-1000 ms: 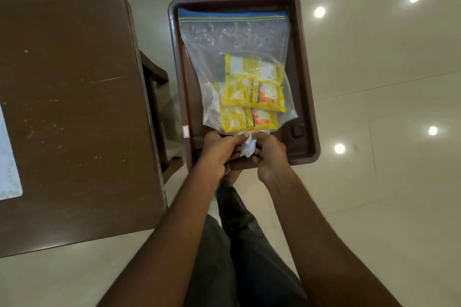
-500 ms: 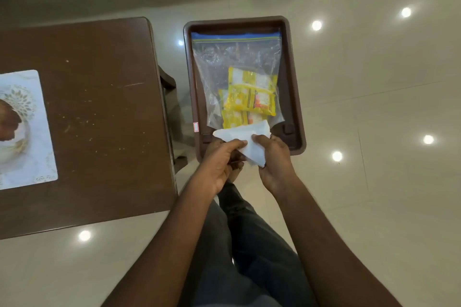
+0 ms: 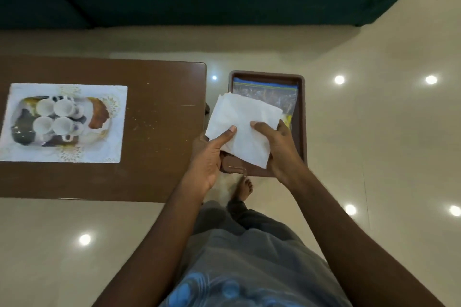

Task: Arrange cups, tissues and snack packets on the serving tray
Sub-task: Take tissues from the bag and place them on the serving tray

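Both hands pinch a white tissue [image 3: 243, 127] — left hand [image 3: 212, 154] by its near-left edge, right hand [image 3: 279, 147] at its right side, thumbs on top. It is held above the brown tray [image 3: 301, 117], covering most of the zip bag [image 3: 274, 93] lying inside — the cups [image 3: 56, 117] stand well apart on the table [image 3: 159, 132].

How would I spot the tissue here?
Find the brown table, then the brown tray on the floor to its right. Above that tray, both hands hold the tissue: a flat white sheet, unlike the clear bag beneath.

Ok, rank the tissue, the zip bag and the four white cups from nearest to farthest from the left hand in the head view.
1. Tissue: held in the left hand.
2. Zip bag: in the brown tray, to its right and beyond.
3. White cups: far left, on the table's placemat.
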